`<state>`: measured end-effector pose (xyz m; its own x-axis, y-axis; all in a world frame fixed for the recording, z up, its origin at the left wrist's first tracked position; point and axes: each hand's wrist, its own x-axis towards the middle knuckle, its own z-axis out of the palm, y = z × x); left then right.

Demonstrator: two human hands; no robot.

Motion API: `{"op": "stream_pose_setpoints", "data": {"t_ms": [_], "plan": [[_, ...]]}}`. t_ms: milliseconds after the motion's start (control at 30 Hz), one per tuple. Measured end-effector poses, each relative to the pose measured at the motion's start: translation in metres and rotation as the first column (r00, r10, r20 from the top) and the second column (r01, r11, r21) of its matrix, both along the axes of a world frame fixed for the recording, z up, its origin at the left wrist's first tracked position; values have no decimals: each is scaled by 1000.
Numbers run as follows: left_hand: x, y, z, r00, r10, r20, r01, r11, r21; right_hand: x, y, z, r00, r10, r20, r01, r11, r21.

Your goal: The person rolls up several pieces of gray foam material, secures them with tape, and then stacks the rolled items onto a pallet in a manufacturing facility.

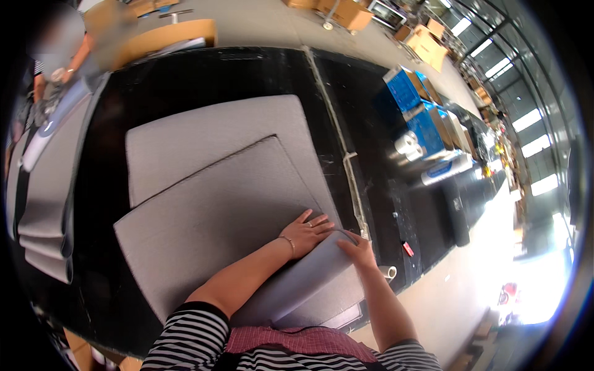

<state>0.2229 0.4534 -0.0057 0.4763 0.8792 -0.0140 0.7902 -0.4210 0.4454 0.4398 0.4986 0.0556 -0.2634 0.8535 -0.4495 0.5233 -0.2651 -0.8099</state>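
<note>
A grey mat lies in front of me on the black table, its near side curled into a smooth, paler roll. My left hand rests palm down on the mat just beyond the roll, fingers spread, a ring and a bracelet on it. At the roll's right end is my right hand, its thumb on top and the other fingers partly hidden round the edge. Beneath, turned at an angle, another grey mat shows along the far side. A flat, pale corner piece pokes out below the roll.
Folded grey mats are stacked at the left, near another person. Blue boxes and white rolls stand at the right. A small red item lies on the black table; an open carton sits behind.
</note>
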Motion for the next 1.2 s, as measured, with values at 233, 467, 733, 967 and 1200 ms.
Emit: {"op": "stream_pose_setpoints", "data": {"t_ms": [233,467,733,967,1200], "plan": [[-20,-163,89,879,411,242,-406,911,-75,-24,4,13,965,15,261,-52,989,137],[-8,-259,118,616,783,-88,-778,622,89,-45,-1,2,951,-8,308,-154,853,499],[-104,-204,92,595,799,-86,-787,556,-268,-149,-107,20,695,490,527,-643,96,759],[-128,-207,100,474,880,-17,-838,445,-315,-224,-71,24,518,528,673,-845,197,497],[-203,-275,237,353,386,852,-936,157,317,-227,-70,17,600,502,623,-790,248,561]]}}
